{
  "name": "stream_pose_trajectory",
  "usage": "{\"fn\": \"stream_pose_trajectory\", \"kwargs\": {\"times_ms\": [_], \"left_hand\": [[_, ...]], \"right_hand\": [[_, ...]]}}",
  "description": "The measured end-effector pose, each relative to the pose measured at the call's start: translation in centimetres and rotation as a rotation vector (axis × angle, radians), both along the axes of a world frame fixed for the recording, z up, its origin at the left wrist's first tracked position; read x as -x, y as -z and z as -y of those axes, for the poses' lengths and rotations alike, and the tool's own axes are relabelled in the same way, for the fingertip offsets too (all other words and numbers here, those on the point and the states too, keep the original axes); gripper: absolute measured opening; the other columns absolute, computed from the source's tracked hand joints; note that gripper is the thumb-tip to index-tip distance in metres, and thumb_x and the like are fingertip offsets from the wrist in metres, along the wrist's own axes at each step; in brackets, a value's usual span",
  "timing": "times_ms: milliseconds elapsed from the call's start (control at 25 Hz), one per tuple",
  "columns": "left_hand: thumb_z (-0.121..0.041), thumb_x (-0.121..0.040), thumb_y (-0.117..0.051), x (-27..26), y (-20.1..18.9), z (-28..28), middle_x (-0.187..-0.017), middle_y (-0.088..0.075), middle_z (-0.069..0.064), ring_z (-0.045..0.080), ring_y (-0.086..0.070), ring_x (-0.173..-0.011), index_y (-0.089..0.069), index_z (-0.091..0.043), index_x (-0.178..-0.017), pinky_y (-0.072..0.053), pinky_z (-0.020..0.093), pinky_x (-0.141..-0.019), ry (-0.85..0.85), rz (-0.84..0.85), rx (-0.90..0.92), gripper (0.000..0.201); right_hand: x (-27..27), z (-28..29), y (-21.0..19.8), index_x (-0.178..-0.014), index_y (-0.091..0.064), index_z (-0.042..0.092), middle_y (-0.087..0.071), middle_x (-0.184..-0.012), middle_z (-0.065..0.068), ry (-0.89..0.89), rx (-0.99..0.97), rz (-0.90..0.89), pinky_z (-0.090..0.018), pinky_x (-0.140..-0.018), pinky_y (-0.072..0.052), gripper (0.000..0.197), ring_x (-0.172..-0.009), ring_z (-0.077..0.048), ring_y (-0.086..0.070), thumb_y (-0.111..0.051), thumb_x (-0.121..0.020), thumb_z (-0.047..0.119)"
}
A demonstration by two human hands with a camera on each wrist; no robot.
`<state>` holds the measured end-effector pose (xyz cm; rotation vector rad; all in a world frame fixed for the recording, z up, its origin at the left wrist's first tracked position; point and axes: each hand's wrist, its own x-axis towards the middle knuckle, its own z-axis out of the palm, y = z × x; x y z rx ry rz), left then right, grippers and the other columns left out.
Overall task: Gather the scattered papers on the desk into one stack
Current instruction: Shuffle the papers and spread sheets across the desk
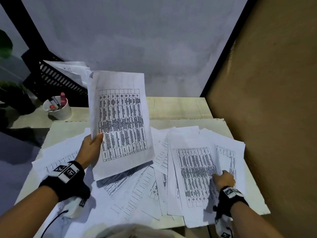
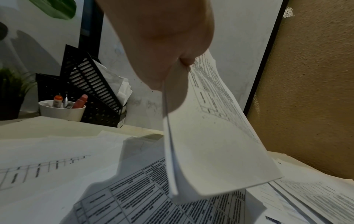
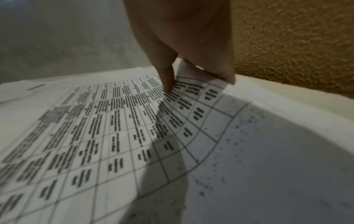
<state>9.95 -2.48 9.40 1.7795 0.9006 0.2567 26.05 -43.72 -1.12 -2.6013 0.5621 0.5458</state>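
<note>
My left hand (image 1: 92, 148) holds a small bundle of printed sheets (image 1: 120, 121) upright above the desk, thumb on the front and fingers behind. In the left wrist view the bundle (image 2: 216, 144) hangs from the pinch, several sheets thick. My right hand (image 1: 223, 179) pinches the right edge of a sheet with a table on it (image 1: 195, 170) that lies on the desk, and that edge curls up. The right wrist view shows the fingers (image 3: 168, 81) pinching the lifted edge of this sheet (image 3: 114, 128). More loose papers (image 1: 137, 189) lie fanned over the desk.
A white cup with pens (image 1: 58, 107) and a black file rack with papers (image 1: 56, 78) stand at the back left, beside a plant (image 1: 13, 95). A brown wall (image 1: 274, 117) runs close along the desk's right edge. A bare strip of desk (image 1: 180, 107) lies behind the papers.
</note>
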Motion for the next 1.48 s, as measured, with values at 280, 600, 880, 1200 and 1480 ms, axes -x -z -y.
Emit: {"fn": "stream_pose_trajectory", "kwargs": {"times_ms": [280, 600, 880, 1200, 1480], "left_hand": [[-0.029, -0.096, -0.040, 2.1, 0.5, 0.2, -0.057, -0.030, 0.007, 0.016, -0.028, -0.053, -0.038, -0.010, -0.071, -0.025, 0.029, -0.053, -0.046, 0.003, 0.028, 0.032], [-0.029, -0.096, -0.040, 2.8, 0.3, 0.7, -0.055, -0.029, 0.006, 0.016, -0.028, -0.051, -0.037, -0.011, -0.068, -0.026, 0.028, -0.051, -0.053, 0.002, 0.051, 0.033], [-0.027, -0.097, -0.039, 3.8, 0.9, 0.6, -0.056, -0.029, 0.006, 0.015, -0.028, -0.051, -0.038, -0.011, -0.071, -0.027, 0.027, -0.050, -0.072, 0.002, 0.052, 0.031], [-0.025, -0.097, -0.039, 3.7, 1.5, 1.1, -0.059, -0.030, 0.006, 0.016, -0.027, -0.051, -0.038, -0.011, -0.076, -0.026, 0.027, -0.051, -0.084, 0.018, 0.054, 0.026], [-0.022, -0.096, -0.041, 1.6, 0.3, 3.4, -0.063, -0.030, 0.005, 0.019, -0.030, -0.058, -0.042, -0.004, -0.088, -0.024, 0.030, -0.054, -0.015, 0.110, 0.144, 0.020]], "right_hand": [[1.1, 0.2, -0.6, -0.127, -0.044, -0.006, -0.040, -0.133, -0.030, 0.120, 0.007, -0.119, -0.039, -0.092, -0.041, 0.050, -0.116, -0.041, -0.046, -0.058, -0.088, 0.024], [1.9, -1.1, 0.2, -0.140, -0.023, -0.006, -0.044, -0.134, -0.031, 0.285, -0.412, -0.061, -0.043, -0.094, -0.042, 0.081, -0.121, -0.043, -0.047, -0.073, -0.077, 0.007], [-0.7, 0.3, -4.2, -0.123, -0.048, -0.007, -0.054, -0.125, -0.026, 0.013, -0.270, 0.131, -0.038, -0.089, -0.043, 0.041, -0.113, -0.041, -0.052, -0.060, -0.088, 0.009], [-0.9, -0.1, -13.4, -0.117, -0.055, -0.006, -0.061, -0.117, -0.024, 0.066, -0.635, 0.580, -0.036, -0.086, -0.042, 0.032, -0.099, -0.027, -0.057, -0.059, -0.087, 0.005], [1.2, -6.1, -14.4, -0.113, -0.057, 0.008, -0.069, -0.107, -0.011, 0.105, -1.219, 0.340, -0.047, -0.091, -0.050, 0.064, -0.102, -0.031, -0.065, -0.082, -0.059, 0.033]]}}
